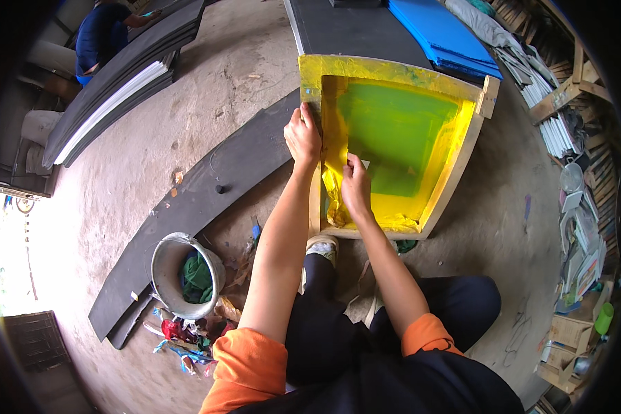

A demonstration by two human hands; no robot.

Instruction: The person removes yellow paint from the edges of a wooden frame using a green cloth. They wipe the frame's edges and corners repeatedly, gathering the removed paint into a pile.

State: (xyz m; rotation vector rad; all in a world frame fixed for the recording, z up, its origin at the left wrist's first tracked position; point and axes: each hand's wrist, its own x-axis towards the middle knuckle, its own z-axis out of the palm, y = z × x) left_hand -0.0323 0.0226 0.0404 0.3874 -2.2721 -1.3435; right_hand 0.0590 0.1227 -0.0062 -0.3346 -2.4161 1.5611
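Two bare hands work a wooden screen frame [455, 172] lying on the floor [186, 124], left hand [302, 136] closed on its left rail, right hand [355, 188] pinching the yellow film [334, 172] inside, which I judge could tear or wrinkle if tugged unevenly.

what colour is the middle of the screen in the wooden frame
Green, ringed by yellow, on the screen in the wooden frame; the head view shows it.
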